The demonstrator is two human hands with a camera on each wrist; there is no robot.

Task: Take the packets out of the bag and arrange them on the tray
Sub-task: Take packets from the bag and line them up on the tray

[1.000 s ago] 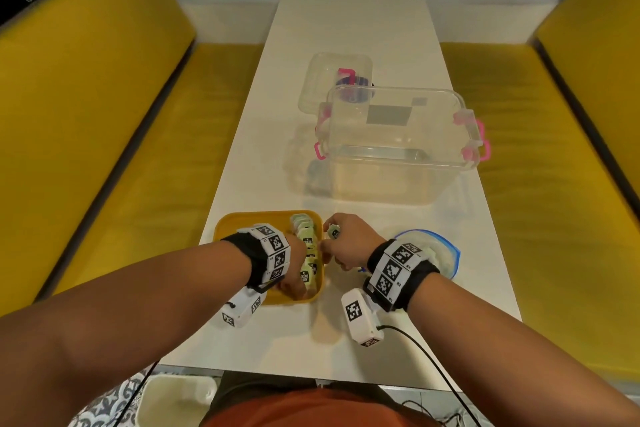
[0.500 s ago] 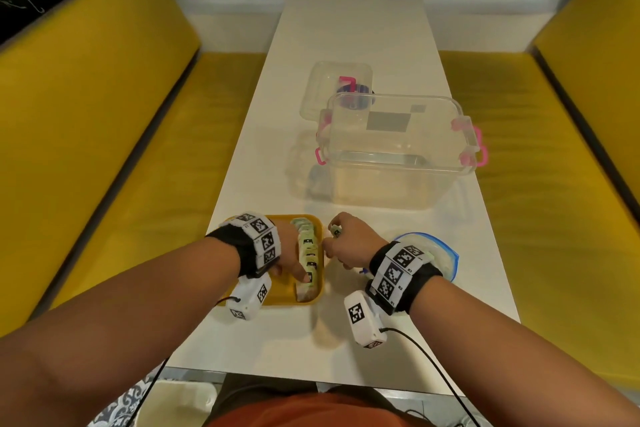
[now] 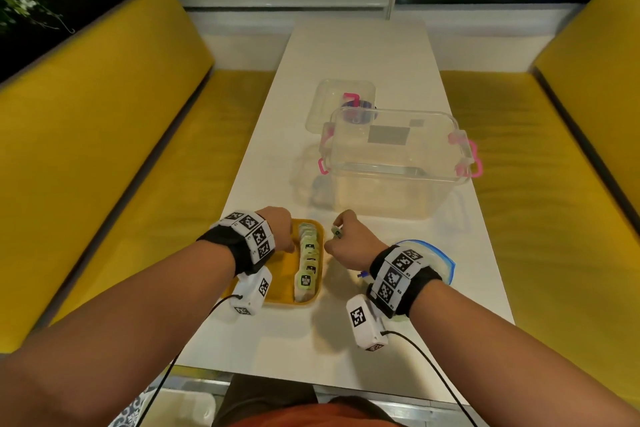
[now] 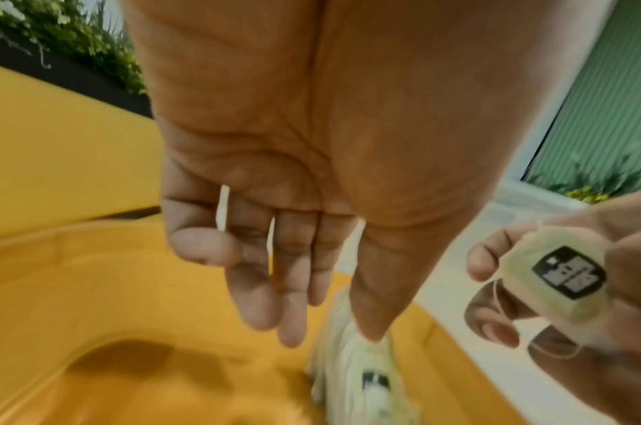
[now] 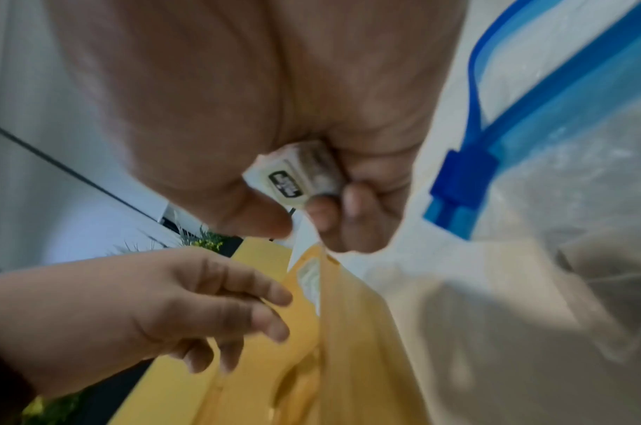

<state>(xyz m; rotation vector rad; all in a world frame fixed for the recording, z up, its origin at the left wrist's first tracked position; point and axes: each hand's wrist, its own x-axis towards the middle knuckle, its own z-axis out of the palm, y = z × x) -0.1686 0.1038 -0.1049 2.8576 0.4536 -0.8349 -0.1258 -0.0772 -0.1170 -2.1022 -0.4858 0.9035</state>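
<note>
A yellow tray (image 3: pixel 277 274) sits near the table's front edge with a row of several pale green packets (image 3: pixel 307 258) standing along its right side. My left hand (image 3: pixel 282 236) hovers over the tray with straight, relaxed fingers (image 4: pixel 286 287) just above the row (image 4: pixel 369 371), holding nothing. My right hand (image 3: pixel 346 243) is just right of the tray and grips a small stack of packets (image 5: pixel 296 178) in curled fingers; their label shows in the left wrist view (image 4: pixel 562 270). The clear zip bag (image 3: pixel 433 260) with a blue slider (image 5: pixel 460 175) lies under my right wrist.
A large clear plastic box (image 3: pixel 394 163) with pink latches stands behind the tray, its lid (image 3: pixel 341 104) farther back. The white table (image 3: pixel 360 55) is narrow, with yellow benches (image 3: pixel 104 156) on both sides.
My left hand has drawn back from the packets at the tray's near right toward the far part of the tray. The right hand still holds its packets beside the tray.
</note>
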